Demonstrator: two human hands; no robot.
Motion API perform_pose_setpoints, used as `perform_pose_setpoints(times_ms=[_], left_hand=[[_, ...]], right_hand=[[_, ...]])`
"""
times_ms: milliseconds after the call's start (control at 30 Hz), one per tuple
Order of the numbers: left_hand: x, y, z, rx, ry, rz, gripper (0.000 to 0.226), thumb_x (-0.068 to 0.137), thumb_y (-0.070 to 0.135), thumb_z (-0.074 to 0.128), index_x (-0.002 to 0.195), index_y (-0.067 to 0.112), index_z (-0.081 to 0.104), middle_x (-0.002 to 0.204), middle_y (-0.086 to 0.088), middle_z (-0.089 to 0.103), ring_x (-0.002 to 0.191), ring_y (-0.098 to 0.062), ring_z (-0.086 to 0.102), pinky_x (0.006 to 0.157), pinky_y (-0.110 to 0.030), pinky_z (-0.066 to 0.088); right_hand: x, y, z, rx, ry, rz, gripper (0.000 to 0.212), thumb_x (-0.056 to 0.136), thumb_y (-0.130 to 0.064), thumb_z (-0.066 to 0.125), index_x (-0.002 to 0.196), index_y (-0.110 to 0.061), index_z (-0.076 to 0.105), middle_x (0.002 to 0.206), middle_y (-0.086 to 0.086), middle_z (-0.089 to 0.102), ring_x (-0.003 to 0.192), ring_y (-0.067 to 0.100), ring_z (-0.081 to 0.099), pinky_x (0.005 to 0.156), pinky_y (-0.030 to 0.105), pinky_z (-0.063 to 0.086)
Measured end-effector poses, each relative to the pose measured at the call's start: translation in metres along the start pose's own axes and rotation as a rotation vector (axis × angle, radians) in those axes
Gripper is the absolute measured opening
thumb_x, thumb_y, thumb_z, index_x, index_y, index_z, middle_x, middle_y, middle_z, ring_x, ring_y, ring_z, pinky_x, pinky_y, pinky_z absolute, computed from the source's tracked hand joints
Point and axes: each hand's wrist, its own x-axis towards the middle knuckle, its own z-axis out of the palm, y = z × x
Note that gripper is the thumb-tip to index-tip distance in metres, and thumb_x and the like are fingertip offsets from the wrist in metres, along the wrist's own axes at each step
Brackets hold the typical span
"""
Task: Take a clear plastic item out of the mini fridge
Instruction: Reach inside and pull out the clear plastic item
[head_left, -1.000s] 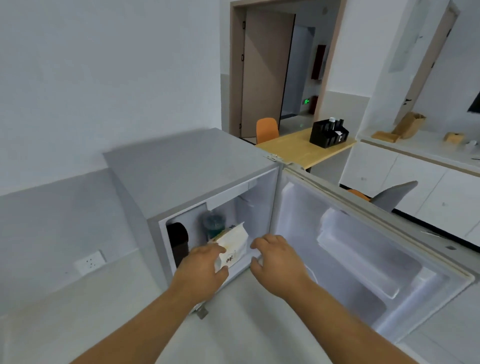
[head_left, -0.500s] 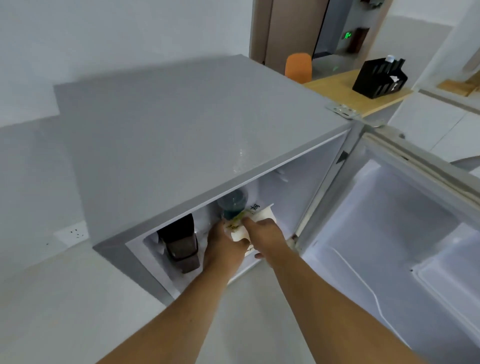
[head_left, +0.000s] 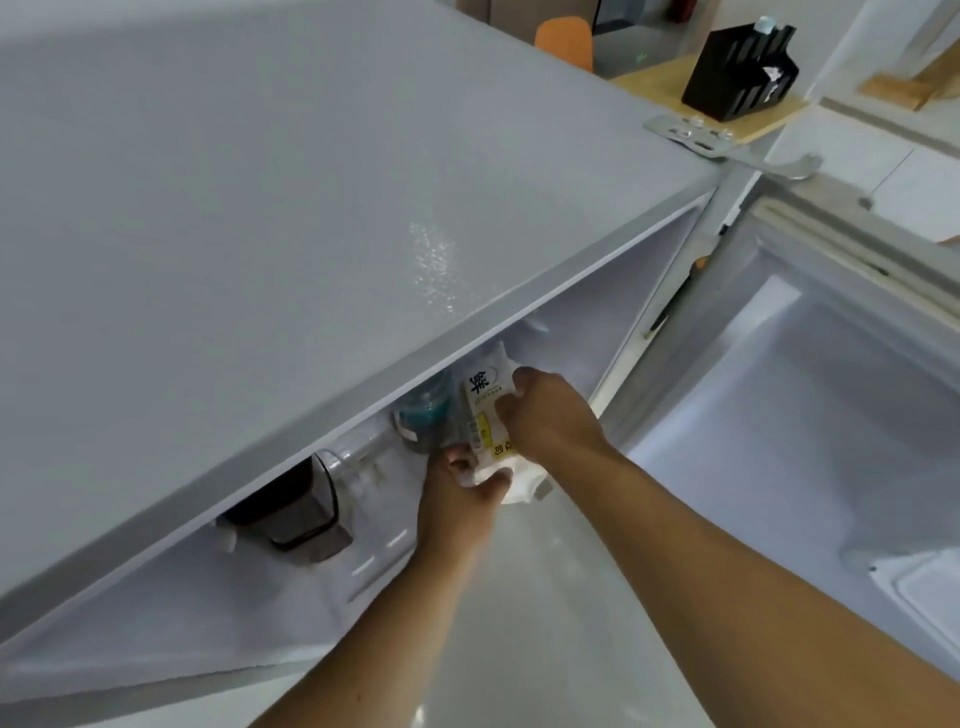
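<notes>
The grey box-shaped mini fridge (head_left: 311, 208) fills the left and centre of the view, seen from above its flat top, with its compartment open below the front edge.

Contents, left to right, relative to the compartment opening:
- A dark, smoky translucent plastic container (head_left: 296, 512) sits at the left end.
- A clear plastic cup-like item (head_left: 358, 457) lies tilted just right of the dark container, untouched by either hand.
- A bottle with a teal cap (head_left: 423, 410) stands further right, behind the hands.
- A white paper-like packet with black and yellow print (head_left: 485, 410) stands at the right end, in front of the bottle.

The left hand (head_left: 460, 499) grips the lower end of the white packet, thumb and fingers closed on it. The right hand (head_left: 545, 415) is clamped on the packet's right side. Both hands meet on this packet.

The fridge's white-lined door (head_left: 810, 415) stands open to the right. Beyond the fridge top, a black slotted organiser box (head_left: 737, 73) rests on a light wooden table (head_left: 654, 78).
</notes>
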Motion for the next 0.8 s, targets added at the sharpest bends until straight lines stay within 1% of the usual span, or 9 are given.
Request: perform_pose_setpoints(times_ms=[100, 167, 300, 433, 500, 567, 633, 700, 800], left_hand=[[0.012, 0.015, 0.017, -0.198, -0.076, -0.082, 0.054, 0.082, 0.027, 0.082, 0.128, 0.016, 0.057, 0.124, -0.006, 0.071, 0.112, -0.025, 0.070, 0.101, -0.047, 0.057], [0.020, 0.021, 0.023, -0.252, -0.082, -0.107, 0.064, 0.078, 0.032, 0.078, 0.136, 0.019, 0.055, 0.126, -0.008, 0.070, 0.115, -0.029, 0.069, 0.104, -0.054, 0.054], [0.030, 0.032, 0.025, -0.322, -0.095, -0.135, 0.067, 0.076, 0.029, 0.077, 0.139, 0.019, 0.054, 0.131, -0.009, 0.068, 0.119, -0.030, 0.068, 0.106, -0.056, 0.052], [0.021, 0.028, 0.010, -0.300, -0.117, -0.159, 0.053, 0.085, 0.025, 0.075, 0.135, 0.024, 0.057, 0.130, -0.006, 0.068, 0.118, -0.027, 0.068, 0.105, -0.051, 0.054], [0.013, 0.022, -0.007, -0.310, -0.079, -0.185, 0.023, 0.091, 0.021, 0.070, 0.112, 0.030, 0.066, 0.108, 0.000, 0.076, 0.095, -0.018, 0.076, 0.085, -0.039, 0.063], [0.007, 0.012, -0.025, -0.284, 0.058, -0.161, 0.009, 0.093, 0.025, 0.064, 0.099, 0.031, 0.068, 0.094, 0.005, 0.077, 0.076, -0.012, 0.077, 0.068, -0.030, 0.063], [0.000, 0.013, -0.041, -0.245, 0.216, -0.083, 0.021, 0.088, 0.033, 0.060, 0.102, 0.020, 0.068, 0.100, -0.003, 0.076, 0.079, -0.019, 0.075, 0.073, -0.040, 0.063], [0.001, 0.022, -0.046, -0.319, 0.328, -0.042, 0.030, 0.087, 0.034, 0.059, 0.108, 0.014, 0.063, 0.112, -0.012, 0.072, 0.096, -0.032, 0.072, 0.089, -0.051, 0.060], [0.007, 0.046, -0.051, -0.457, 0.410, -0.039, 0.024, 0.084, 0.040, 0.063, 0.106, 0.032, 0.059, 0.117, 0.002, 0.066, 0.110, -0.033, 0.070, 0.101, -0.054, 0.056]], right_hand=[[0.020, -0.002, 0.001, -0.177, 0.084, -0.134, 0.024, 0.102, -0.026, 0.048, 0.121, -0.019, 0.061, 0.104, 0.009, 0.059, 0.089, 0.032, 0.065, 0.065, 0.030, 0.042], [0.035, -0.004, 0.002, -0.184, 0.080, -0.160, 0.033, 0.105, -0.024, 0.046, 0.136, -0.021, 0.057, 0.120, 0.012, 0.061, 0.098, 0.031, 0.063, 0.072, 0.030, 0.044], [0.051, -0.012, -0.001, -0.050, 0.053, -0.168, 0.039, 0.105, -0.017, 0.045, 0.141, -0.026, 0.058, 0.127, 0.009, 0.066, 0.099, 0.025, 0.065, 0.082, 0.032, 0.054], [0.043, -0.010, -0.003, -0.091, 0.051, -0.189, 0.038, 0.106, -0.019, 0.045, 0.142, -0.021, 0.057, 0.130, 0.011, 0.065, 0.105, 0.027, 0.064, 0.082, 0.028, 0.050], [0.028, -0.007, -0.006, -0.166, 0.158, -0.213, 0.038, 0.103, -0.021, 0.051, 0.140, -0.016, 0.055, 0.131, 0.014, 0.062, 0.109, 0.033, 0.062, 0.081, 0.034, 0.053], [0.005, -0.008, -0.008, -0.172, 0.378, -0.292, 0.040, 0.096, -0.021, 0.060, 0.135, -0.013, 0.057, 0.125, 0.015, 0.062, 0.108, 0.036, 0.059, 0.074, 0.035, 0.049], [-0.013, -0.014, -0.007, -0.078, 0.521, -0.374, 0.038, 0.093, -0.020, 0.062, 0.130, -0.013, 0.060, 0.122, 0.013, 0.064, 0.105, 0.034, 0.058, 0.071, 0.031, 0.040], [-0.014, -0.025, -0.002, 0.080, 0.447, -0.365, 0.036, 0.095, -0.022, 0.059, 0.131, -0.017, 0.060, 0.126, 0.010, 0.064, 0.105, 0.032, 0.061, 0.074, 0.030, 0.039], [0.002, -0.043, 0.008, 0.257, 0.134, -0.160, 0.040, 0.102, -0.027, 0.053, 0.142, -0.027, 0.052, 0.137, 0.005, 0.061, 0.111, 0.028, 0.063, 0.079, 0.028, 0.041]])
